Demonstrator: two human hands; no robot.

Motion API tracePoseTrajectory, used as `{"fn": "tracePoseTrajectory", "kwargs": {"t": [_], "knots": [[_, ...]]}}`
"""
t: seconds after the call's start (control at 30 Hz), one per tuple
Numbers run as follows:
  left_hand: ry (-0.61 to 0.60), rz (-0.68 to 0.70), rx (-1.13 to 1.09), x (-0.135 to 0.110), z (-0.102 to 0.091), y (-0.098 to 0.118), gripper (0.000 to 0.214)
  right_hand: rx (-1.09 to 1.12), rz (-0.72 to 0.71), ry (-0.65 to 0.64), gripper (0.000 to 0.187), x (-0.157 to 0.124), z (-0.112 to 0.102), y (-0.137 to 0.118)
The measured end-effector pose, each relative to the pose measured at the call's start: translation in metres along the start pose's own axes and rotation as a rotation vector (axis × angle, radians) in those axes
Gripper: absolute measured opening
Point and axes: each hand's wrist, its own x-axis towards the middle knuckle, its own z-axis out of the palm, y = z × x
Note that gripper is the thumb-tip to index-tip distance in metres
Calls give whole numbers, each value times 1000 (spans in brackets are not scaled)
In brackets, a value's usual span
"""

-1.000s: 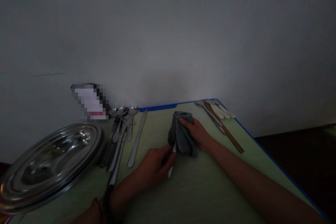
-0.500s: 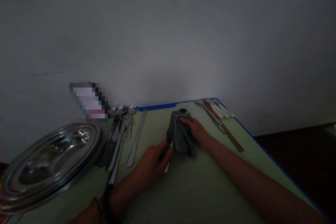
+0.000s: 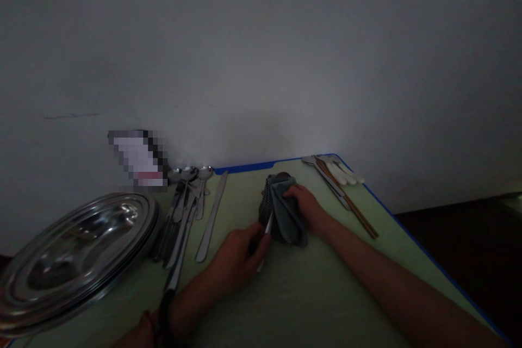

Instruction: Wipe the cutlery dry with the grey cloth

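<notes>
My left hand [image 3: 240,250] is closed around the handle of a metal spoon [image 3: 269,223], whose lower end sticks out below my fingers. A grey-green cloth [image 3: 285,212] with a dark, textured side wraps the upper part of the spoon. Only a bit of the rounded bowl shows at the cloth's top edge. My right hand [image 3: 308,206] grips the cloth from the right, thumb on the near face; its other fingers are mostly hidden behind it. Left of my hands, a table knife [image 3: 212,217] lies by itself on the pale green table [image 3: 318,293].
At the left stand stacked oval metal trays [image 3: 93,296], beside a pile of spoons and other cutlery [image 3: 183,228]. A blurred-out phone-like object [image 3: 136,157] leans against the wall. Wooden chopsticks [image 3: 359,215], silver cutlery [image 3: 326,176] and white-handled pieces [image 3: 340,174] lie far right.
The cloth has shifted and folded differently around the spoon, its lower part moving slightly right. Both hands keep their hold. The whole view has shifted down very slightly.
</notes>
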Motion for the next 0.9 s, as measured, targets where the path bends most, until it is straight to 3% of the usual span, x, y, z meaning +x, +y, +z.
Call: {"fn": "tracePoseTrajectory", "kwargs": {"t": [0.1,0.27,0.4,0.67,0.9], "knots": [[-5,3,4,0,0,-1,24,-10,54,-116,19,-1,1,-2],[2,35,-31,1,1,-4,17,-89,1,-194,31,-2,0,-4],[-10,43,-42,1,2,-6,19,-97,20,-172,33,-3,1,-5],[-68,37,123,-1,0,-2,24,-47,171,-16,17,-3,4,-11],[-95,98,171,0,2,-5,24,112,162,-74,23,-2,3,-10]]}}
